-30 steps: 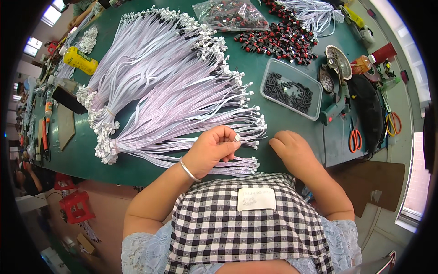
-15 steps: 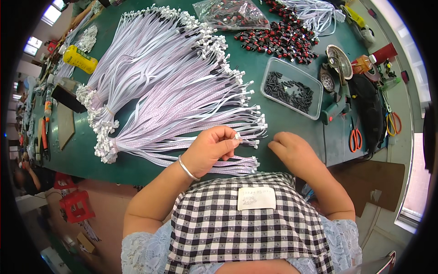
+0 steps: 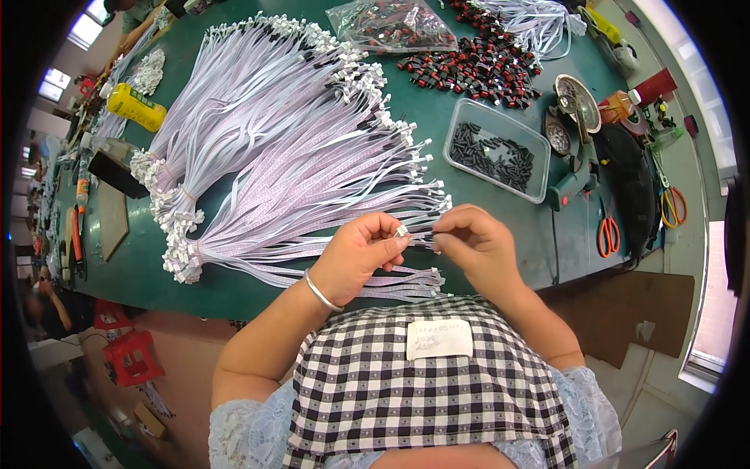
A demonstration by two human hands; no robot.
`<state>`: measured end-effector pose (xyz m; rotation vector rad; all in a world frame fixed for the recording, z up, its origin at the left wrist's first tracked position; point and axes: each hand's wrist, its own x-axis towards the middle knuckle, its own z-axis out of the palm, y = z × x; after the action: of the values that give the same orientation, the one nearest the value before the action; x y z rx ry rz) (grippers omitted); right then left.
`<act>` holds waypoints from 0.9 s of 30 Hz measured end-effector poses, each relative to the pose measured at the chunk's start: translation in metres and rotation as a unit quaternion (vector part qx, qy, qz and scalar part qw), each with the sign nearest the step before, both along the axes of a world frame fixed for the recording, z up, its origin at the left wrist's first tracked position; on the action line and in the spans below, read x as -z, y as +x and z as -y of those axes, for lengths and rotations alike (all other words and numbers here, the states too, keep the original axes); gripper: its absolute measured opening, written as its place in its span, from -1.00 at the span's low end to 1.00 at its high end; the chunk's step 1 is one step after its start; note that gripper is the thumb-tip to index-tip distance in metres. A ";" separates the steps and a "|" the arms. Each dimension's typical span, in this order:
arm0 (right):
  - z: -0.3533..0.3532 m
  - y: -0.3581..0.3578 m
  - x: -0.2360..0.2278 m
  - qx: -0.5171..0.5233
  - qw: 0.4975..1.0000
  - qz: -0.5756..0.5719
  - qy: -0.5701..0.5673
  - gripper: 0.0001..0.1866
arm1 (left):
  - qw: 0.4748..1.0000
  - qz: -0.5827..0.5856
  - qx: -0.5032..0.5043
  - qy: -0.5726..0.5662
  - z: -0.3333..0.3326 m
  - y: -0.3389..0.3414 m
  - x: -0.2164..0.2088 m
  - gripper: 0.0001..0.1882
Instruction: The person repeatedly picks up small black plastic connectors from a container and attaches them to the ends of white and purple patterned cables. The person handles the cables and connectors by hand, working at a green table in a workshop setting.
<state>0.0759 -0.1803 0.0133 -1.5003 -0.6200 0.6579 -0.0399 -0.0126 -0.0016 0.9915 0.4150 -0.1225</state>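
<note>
My left hand (image 3: 361, 254) is closed, pinching a small white connector (image 3: 401, 232) between thumb and forefinger. My right hand (image 3: 483, 248) is just to the right of it, its thumb and fingers pinched together close to the connector. Whatever sits in that pinch is too small to make out. Beneath and beyond both hands spreads a fan of white and pinkish flat ribbon cables (image 3: 297, 176). White connectors tip the cables' loose right ends, and at the left the cables are gathered into bundles, also ending in white connectors.
A clear plastic tub (image 3: 494, 185) holds several short black pieces (image 3: 492, 160). Behind it are a heap of red-and-black parts (image 3: 476, 70) and a clear bag (image 3: 391, 27). Orange-handled scissors (image 3: 608, 238) and a green tool (image 3: 574, 186) lie right; a yellow bottle (image 3: 137, 106) lies left.
My right hand has moved left and slightly away from me, up to the connector, its fingers now pinched together. My left hand has stayed almost in place, holding the connector.
</note>
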 end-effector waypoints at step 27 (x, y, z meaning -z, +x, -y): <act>-0.005 0.000 0.008 -0.045 0.995 0.075 -0.041 -0.90 | 0.999 0.009 -0.008 0.049 0.003 0.001 0.000 -0.90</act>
<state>0.0762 -0.1757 0.0057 -1.6163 -0.7876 0.6488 -0.0387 -0.0155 -0.0019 1.0844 0.4158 -0.0804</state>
